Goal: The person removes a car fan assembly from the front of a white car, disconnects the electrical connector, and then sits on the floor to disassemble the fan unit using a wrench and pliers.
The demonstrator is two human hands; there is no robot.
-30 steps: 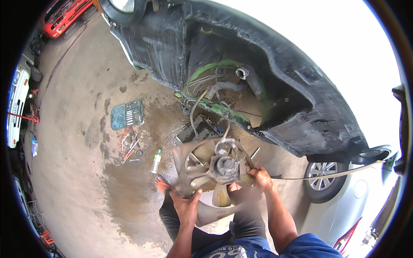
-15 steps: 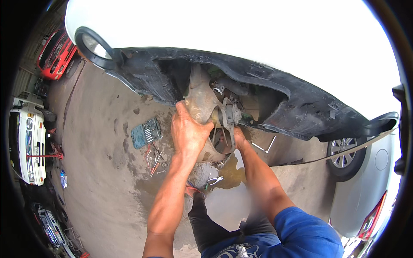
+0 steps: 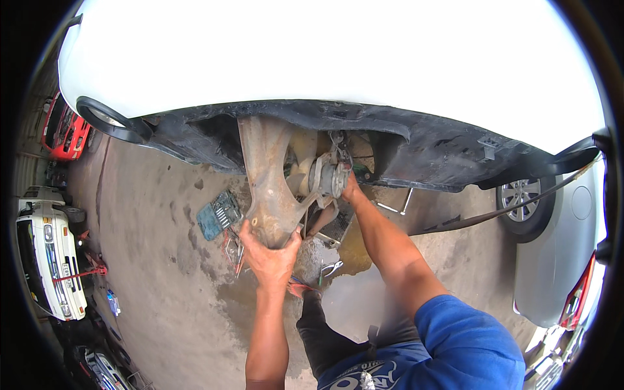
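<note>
— Fan shroud (image 3: 270, 188): where is it?
— Raised under the car's black bumper (image 3: 429, 146), above the concrete floor (image 3: 156, 260).
— And the grips?
— Left hand (image 3: 270, 257) clenched on its lower edge; right hand (image 3: 350, 190) grasping the fan motor (image 3: 328, 179).

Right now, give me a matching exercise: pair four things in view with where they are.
Things:
1. left hand
2. right hand
3. teal socket set case
4. red car

Places:
A. parked at the far left edge
B. on the concrete floor, left of the part
C. gripping the lower end of the rusty brown metal knuckle
D. at the grey round hub, under the black wheel-arch liner

Pairs: 1-C, 2-D, 3-B, 4-A
</note>
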